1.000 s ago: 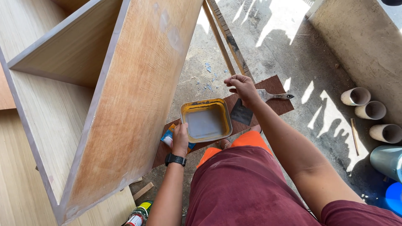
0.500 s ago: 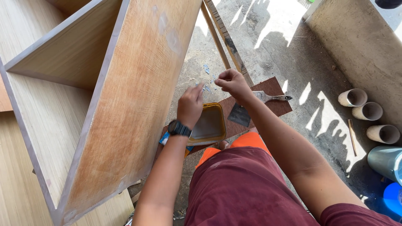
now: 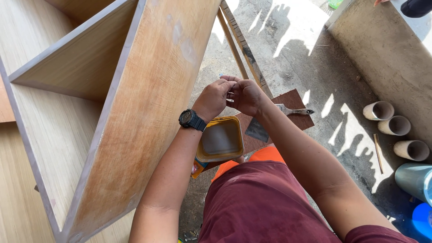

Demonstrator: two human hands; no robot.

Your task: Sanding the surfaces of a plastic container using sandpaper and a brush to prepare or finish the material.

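- left hand point(image 3: 215, 98) and right hand point(image 3: 246, 95) meet, fingers curled together; what they pinch, cannot tell.
- square yellow plastic tub point(image 3: 220, 140) sits at six o'clock below them.
- metal-handled paintbrush point(image 3: 293, 110) lies at three o'clock.

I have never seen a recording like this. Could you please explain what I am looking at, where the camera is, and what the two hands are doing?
There is no machine here. A camera on a person's head looks down at that person's own arms and lap. The left hand, with a black wristwatch, and the right hand meet in front, fingertips together; whether they pinch something small I cannot tell. Below them, on the concrete floor, stands a yellow square tub with greyish contents, next to a paintbrush on a brown board. At the left is a big wooden cabinet. At the right lie three cardboard tubes.
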